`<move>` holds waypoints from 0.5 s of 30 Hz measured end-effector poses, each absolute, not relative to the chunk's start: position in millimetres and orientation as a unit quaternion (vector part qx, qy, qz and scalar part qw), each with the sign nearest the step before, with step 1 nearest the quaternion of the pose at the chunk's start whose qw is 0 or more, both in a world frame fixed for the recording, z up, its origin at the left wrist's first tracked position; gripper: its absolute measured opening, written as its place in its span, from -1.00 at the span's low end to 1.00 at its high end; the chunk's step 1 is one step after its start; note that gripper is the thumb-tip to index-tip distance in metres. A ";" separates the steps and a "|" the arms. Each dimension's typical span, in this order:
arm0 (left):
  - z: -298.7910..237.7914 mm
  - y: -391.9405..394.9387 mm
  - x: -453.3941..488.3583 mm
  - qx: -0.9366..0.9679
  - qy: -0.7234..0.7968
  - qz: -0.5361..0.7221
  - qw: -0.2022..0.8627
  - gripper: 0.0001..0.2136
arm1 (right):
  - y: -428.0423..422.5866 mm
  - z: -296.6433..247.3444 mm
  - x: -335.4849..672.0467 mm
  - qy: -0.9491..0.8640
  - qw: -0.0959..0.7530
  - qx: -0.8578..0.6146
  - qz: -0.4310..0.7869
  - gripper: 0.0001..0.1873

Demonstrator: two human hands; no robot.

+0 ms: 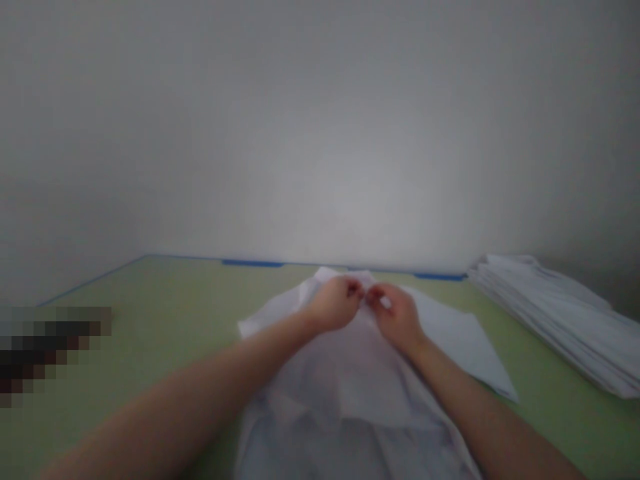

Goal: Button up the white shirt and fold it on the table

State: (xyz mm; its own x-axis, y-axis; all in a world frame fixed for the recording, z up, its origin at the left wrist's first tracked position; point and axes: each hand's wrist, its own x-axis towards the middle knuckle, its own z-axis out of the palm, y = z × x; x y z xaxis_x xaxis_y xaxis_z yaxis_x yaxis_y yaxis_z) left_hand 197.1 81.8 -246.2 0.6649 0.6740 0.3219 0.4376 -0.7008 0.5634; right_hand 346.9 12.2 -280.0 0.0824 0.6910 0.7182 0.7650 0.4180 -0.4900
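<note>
1. White cloth [350, 387], spread flat down the middle of the green tabletop [175, 307], reaching from the near edge of view toward the far wall [320, 133]. Possibly a shirt, but too blurred to tell.
2. Left hand [336, 303]: fingers closed in a pinch on the raised far end of the cloth.
3. Right hand [397, 313]: pinching the same end just beside the left, fingertips almost touching.
4. Judged thin, light and limp. Likely to sag, crease and slide on the smooth tabletop, with no stiffness to hold a shape. Not fragile, yet easily wrinkled.
5. Best taken by an edge, seam or corner between thumb and fingertips, both hands sharing the hold so the fabric stays taut between them. A grab at the middle probably bunches it.
6. Well apart on the right: a stack of white folded sheets [550, 313]. Along the tabletop's far edge: strips of blue tape [253, 263].
</note>
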 end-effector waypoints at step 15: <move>-253.8 81.8 188.1 0.946 0.251 0.202 0.023 -0.77 | 29.5 -296.6 349.9 -0.494 0.591 -0.508 0.386 -0.84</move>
